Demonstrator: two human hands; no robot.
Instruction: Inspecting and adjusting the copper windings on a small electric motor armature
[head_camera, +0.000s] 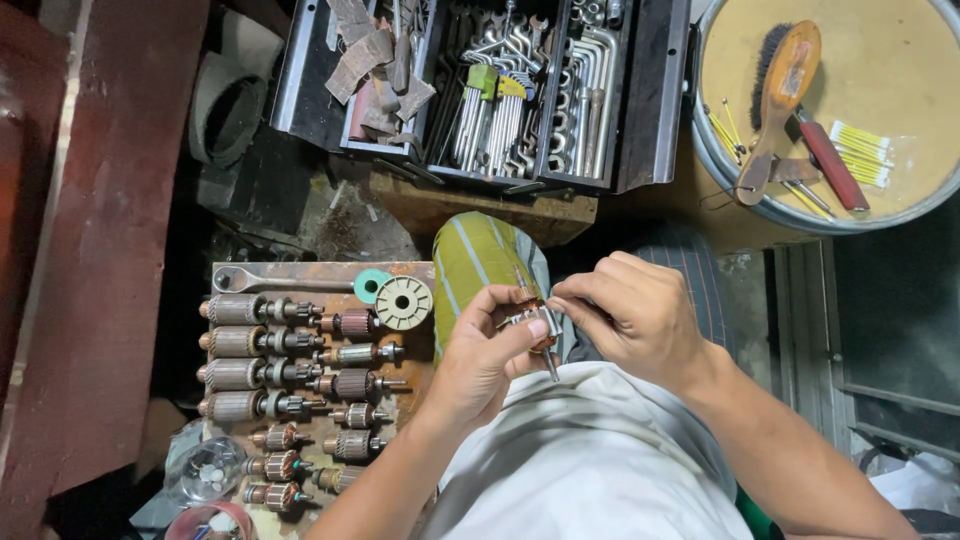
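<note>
My left hand and my right hand meet in front of my chest around a small motor armature with copper windings and a steel shaft that points down. The left fingers grip its body from the left. The right thumb and fingertips pinch its upper right side. Much of the armature is hidden behind my fingers. Below the hands is my light grey shirt.
A rusty board at the left carries rows of several armatures, a ratchet wrench and an empty spool. An open tool box with wrenches sits at the top. A round tray holds a brush and swabs.
</note>
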